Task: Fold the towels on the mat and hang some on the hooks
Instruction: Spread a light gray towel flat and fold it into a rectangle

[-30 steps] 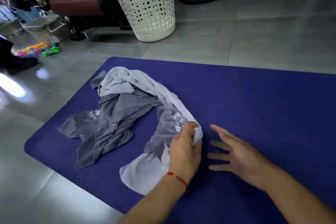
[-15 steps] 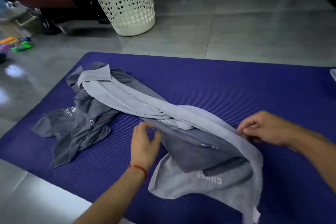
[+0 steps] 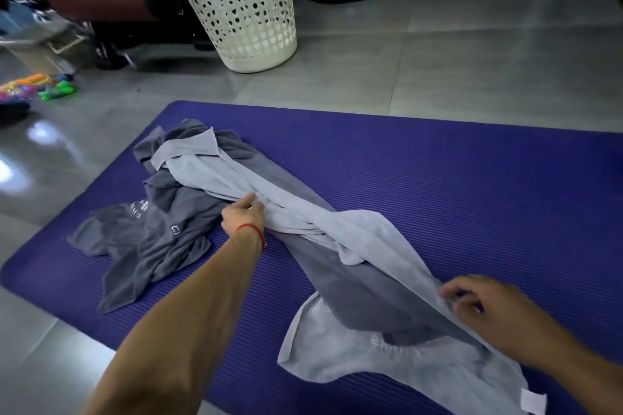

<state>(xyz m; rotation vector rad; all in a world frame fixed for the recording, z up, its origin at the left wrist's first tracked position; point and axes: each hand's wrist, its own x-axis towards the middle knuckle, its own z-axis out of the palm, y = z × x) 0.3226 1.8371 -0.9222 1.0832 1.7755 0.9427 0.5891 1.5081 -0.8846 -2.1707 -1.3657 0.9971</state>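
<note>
Sorting stage, before any fold. A light grey towel (image 3: 337,229) lies twisted in a diagonal band across the purple mat (image 3: 472,195), tangled with a dark grey towel (image 3: 364,293); more dark grey towels (image 3: 151,246) sit heaped at centre left. The left hand (image 3: 244,217) pinches the light towel at mid-frame; the right hand (image 3: 485,310), lower right, has its grip closed on that towel's edge. Judged next: draw the light towel free and spread it flat. No hooks are in view.
</note>
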